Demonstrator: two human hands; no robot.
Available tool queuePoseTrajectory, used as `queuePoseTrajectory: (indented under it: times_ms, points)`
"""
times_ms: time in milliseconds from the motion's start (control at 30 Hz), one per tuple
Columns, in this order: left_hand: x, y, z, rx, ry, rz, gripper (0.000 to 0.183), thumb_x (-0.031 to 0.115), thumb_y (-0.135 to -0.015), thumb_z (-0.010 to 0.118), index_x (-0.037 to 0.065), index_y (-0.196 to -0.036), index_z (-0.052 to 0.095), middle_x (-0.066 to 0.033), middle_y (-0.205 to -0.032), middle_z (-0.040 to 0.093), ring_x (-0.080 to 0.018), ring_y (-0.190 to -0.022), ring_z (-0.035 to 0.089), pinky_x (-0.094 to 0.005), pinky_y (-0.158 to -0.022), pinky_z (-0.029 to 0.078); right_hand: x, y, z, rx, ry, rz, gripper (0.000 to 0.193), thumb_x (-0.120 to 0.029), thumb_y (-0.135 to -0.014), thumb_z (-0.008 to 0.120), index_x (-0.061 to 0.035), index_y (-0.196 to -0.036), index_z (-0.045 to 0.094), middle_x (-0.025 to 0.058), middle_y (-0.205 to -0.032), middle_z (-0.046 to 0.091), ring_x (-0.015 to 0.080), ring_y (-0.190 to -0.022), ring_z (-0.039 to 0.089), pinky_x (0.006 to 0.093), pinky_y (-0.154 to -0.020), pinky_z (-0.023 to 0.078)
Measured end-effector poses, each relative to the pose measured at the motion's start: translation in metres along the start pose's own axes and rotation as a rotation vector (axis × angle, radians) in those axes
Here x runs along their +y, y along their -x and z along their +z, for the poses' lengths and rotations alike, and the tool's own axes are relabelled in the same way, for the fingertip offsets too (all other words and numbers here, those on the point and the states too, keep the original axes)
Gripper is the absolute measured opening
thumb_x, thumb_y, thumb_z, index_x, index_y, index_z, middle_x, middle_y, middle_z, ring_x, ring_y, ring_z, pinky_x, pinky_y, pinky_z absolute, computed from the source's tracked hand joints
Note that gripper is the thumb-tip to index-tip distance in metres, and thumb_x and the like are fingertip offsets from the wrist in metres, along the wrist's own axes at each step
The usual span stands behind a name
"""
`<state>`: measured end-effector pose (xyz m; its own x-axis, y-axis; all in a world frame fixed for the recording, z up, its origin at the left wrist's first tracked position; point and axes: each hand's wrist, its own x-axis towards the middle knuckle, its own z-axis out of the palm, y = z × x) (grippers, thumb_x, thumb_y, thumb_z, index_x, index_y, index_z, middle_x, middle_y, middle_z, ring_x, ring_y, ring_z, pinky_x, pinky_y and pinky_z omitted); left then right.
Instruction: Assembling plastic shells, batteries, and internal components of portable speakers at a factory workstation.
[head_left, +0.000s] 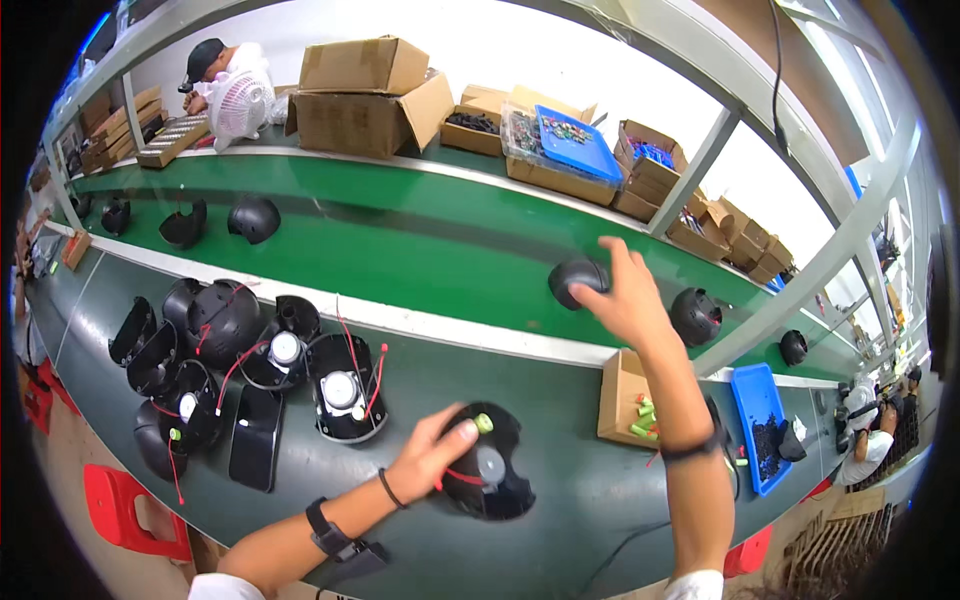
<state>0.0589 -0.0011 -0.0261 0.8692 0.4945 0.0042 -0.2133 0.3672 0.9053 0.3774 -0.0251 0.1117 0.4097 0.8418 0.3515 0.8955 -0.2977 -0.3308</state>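
My left hand (437, 448) grips a rounded black plastic shell (505, 497) over the near table, the thumb beside a small green connector (484, 424). A round grey part and a red wire show inside that shell. My right hand (630, 290) reaches over the green conveyor belt (420, 250), its fingers apart. Its thumb overlaps a black dome shell (570, 284) on the belt; whether they touch I cannot tell. Left of my left hand lies an open black housing (335, 415) with a white round part and red wires.
Several more black housings (222, 325) crowd the table's left. A cardboard box (617, 395) of green and orange pieces and a blue tray (757, 390) of small black parts stand at right. Metal posts (700, 165) rise beyond the belt. A person (225, 65) sits far left.
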Motion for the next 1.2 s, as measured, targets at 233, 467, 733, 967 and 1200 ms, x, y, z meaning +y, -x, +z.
queuePoseTrajectory:
  times_ms: [233,467,733,967,1200]
  points:
    - [-0.009,-0.003,0.008,-0.187,-0.027,0.07,0.052,0.024,-0.111,0.064,-0.004,-0.153,0.053,-0.0095,-0.141,0.065,-0.0155,-0.129,0.06,-0.0335,-0.113,0.048,0.081,-0.075,0.087,-0.254,0.464,0.518,0.094,-0.059,-0.07,0.093,-0.0201,-0.149,0.06,0.0244,-0.15,0.055,0.0485,-0.136,0.054,0.0578,-0.112,0.047]
    - [0.03,0.0,-0.003,-0.12,-0.706,0.108,0.06,0.037,-0.107,0.069,0.001,-0.152,0.055,-0.0169,-0.125,0.075,-0.018,-0.109,0.073,-0.0358,-0.1,0.056,-0.027,0.073,0.01,-0.085,-0.426,0.049,0.097,-0.037,-0.063,0.1,-0.0018,-0.136,0.047,0.0199,-0.127,0.055,0.0362,-0.118,0.059,0.0439,-0.107,0.049]
    - [0.037,-0.013,-0.003,-0.11,-0.93,-0.117,0.06,0.037,-0.103,0.069,0.0,-0.148,0.057,-0.0242,-0.155,0.054,-0.0323,-0.134,0.06,-0.0397,-0.107,0.052,-0.066,0.222,0.026,-0.309,-0.472,-0.165,0.14,-0.038,-0.062,0.103,0.0039,-0.165,0.018,0.0322,-0.149,0.036,0.047,-0.143,0.043,0.0536,-0.121,0.042]
    - [0.028,-0.022,0.009,-0.15,-0.466,-0.149,0.049,0.015,-0.099,0.066,-0.004,-0.144,0.058,-0.0195,-0.142,0.066,-0.0252,-0.133,0.063,-0.0381,-0.112,0.051,-0.05,0.232,0.043,-0.334,-0.74,-0.059,0.133,-0.04,-0.065,0.103,0.0029,-0.161,0.022,0.0371,-0.162,0.03,0.0511,-0.151,0.041,0.0531,-0.123,0.041]
    - [0.033,-0.02,0.012,-0.179,-0.399,-0.178,0.047,-0.001,-0.101,0.061,-0.003,-0.147,0.057,-0.0137,-0.142,0.065,-0.0207,-0.136,0.059,-0.0367,-0.117,0.046,-0.055,0.228,0.036,-0.327,-0.724,-0.07,0.13,-0.038,-0.066,0.104,0.0039,-0.161,0.025,0.0351,-0.16,0.037,0.0489,-0.149,0.045,0.0522,-0.122,0.043]
